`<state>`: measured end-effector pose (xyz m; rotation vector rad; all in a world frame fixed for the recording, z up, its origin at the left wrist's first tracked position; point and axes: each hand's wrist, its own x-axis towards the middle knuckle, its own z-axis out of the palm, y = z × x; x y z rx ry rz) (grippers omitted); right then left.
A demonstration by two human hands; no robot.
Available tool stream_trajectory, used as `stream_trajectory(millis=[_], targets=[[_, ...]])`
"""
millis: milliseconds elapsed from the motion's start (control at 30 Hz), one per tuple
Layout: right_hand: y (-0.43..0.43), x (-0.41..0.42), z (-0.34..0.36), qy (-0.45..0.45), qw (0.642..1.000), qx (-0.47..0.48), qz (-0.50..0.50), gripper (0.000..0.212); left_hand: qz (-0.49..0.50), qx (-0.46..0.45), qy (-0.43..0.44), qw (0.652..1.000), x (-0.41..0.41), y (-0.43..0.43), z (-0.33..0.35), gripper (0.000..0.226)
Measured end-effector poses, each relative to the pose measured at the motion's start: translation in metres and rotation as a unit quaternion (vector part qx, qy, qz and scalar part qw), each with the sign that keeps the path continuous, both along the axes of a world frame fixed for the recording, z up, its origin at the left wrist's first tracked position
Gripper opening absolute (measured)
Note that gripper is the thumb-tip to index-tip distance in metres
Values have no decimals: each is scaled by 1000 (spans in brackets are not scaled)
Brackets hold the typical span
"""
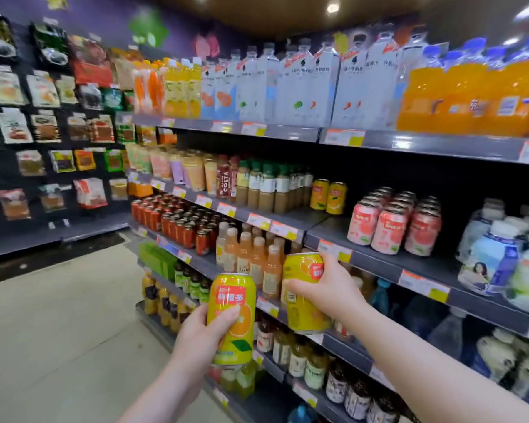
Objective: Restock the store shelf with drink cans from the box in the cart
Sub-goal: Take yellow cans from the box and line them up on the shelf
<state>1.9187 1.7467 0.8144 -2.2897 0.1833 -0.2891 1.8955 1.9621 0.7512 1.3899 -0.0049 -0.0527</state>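
Left hand (pixel 197 332): an upright yellow orange-drink can (pixel 232 315) is gripped, the fingers (pixel 226 319) wrapped round its lower half; it is held in the air in front of the shelving, low and left of centre.
Right hand (pixel 327 288): a second yellow can (pixel 303 293) of the same kind is clasped from the right side, the fingers closed round its upper part; it is raised higher than the first and tilted slightly.
Second can, place: it is held just in front of the front edge of the middle shelf (pixel 379 261), touching nothing there.
Middle shelf: two matching yellow cans (pixel 329 196) are seen standing near its back, left of a block of pink cans (pixel 394 224); bare shelf lies in front of the yellow pair.
Left neighbours on that shelf level: brown bottled drinks (pixel 266 190) are lined up.
Below: peach-coloured bottles (pixel 251 254) are partly hidden behind the held cans.
Top shelf: large clear bottles (pixel 303 83) are ranged.
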Motion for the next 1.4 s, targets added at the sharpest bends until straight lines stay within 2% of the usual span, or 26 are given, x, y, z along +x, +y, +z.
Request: stream_trajectory(millis=[100, 233, 400, 533, 633, 800, 900, 967, 1067, 1233, 1400], targets=[[11, 49, 4, -16, 999, 14, -47, 87, -62, 3, -13, 998, 58, 12, 9, 55], [24, 105, 8, -20, 994, 22, -102, 89, -119, 1, -13, 993, 127, 26, 21, 48], [10, 152, 13, -41, 983, 46, -174, 78, -154, -22, 12, 988, 195, 22, 18, 36], [-20, 188, 30, -38, 973, 14, -228, 79, -196, -36, 18, 980, 229, 8, 13, 55], [-47, 223, 46, -30, 967, 2, -253, 85, -218, -45, 13, 975, 254, 0, 15, 56], [-95, 287, 69, -7, 965, -31, -261, 102, -214, -68, -21, 974, 301, -23, 31, 60], [-123, 318, 77, 12, 964, -65, -258, 105, -197, -69, -38, 977, 330, -51, 44, 56], [-140, 336, 81, 46, 963, -82, -254, 109, -196, -80, -43, 976, 346, -73, 51, 49], [-162, 355, 84, 105, 957, -116, -244, 119, -196, -87, -59, 975, 365, -107, 57, 53], [-187, 375, 80, 151, 951, -184, -197, 98, -209, -78, -59, 973, 384, -149, 50, 49], [-205, 394, 72, 177, 930, -262, -188, 99, -230, -55, -63, 970, 406, -172, 51, 53]])
